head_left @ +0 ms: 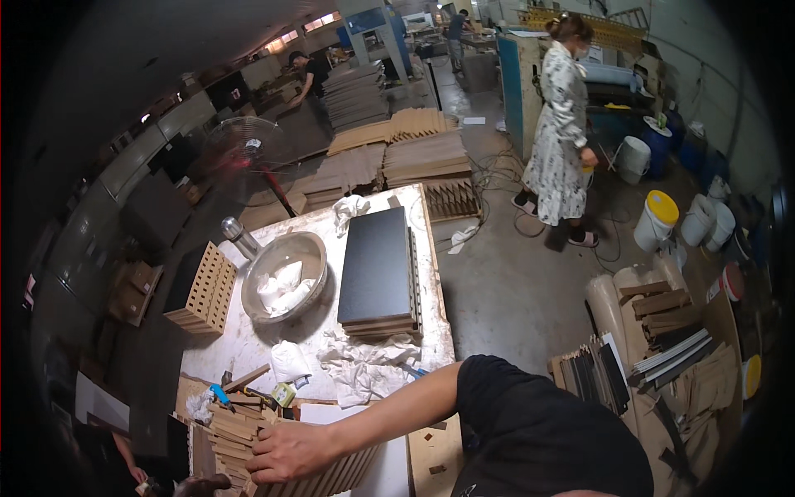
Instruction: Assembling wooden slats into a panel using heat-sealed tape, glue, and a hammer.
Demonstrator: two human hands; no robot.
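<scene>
My right arm reaches across from the lower right, and my right hand (290, 451) bends its fingers down over a row of light wooden strips (232, 435). Its fingertips press on the strip ends; whatever lies under the palm is hidden. Beside it, a shadowed shape that looks like my left hand (205, 484) shows at the lower edge, mostly cut off, its fingers unclear. Slotted wooden pieces (331, 472) run under my right wrist. A blue-handled tool (219, 394) and a small green-and-white box (284, 393) lie just beyond the strips.
The white worktable (397, 364) bears a metal basin (315, 257) with white contents, a stack of dark panels (373, 265), crumpled cloths (364, 369) and a steel flask (238, 236). A perforated wooden block (203, 290) stands left. A person (559, 132) walks by at right; another person's hand (137, 474) shows lower left.
</scene>
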